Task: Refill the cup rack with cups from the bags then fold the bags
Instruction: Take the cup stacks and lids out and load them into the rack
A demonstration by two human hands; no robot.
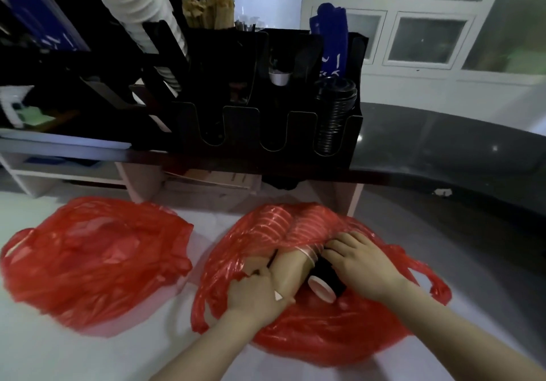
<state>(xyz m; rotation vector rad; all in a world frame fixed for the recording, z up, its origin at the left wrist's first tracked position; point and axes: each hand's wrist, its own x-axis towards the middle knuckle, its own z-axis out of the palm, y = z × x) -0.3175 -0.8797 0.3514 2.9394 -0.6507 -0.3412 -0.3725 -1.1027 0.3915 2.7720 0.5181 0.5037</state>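
Unpacking the red bag (325,336) below the cup rack (266,126): the left hand (257,295) grips a brown cup stack (291,268), and the right hand (360,262) curls round black cups (329,277). Next, probably, lifting one stack into a rack slot.

Both forearms reach forward, left hand (256,293) and right hand (362,265) close together, fingers (333,247) curled gripping.

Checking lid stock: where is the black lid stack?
Head view, right of centre: the black lid stack sits in the rack's rightmost front slot.
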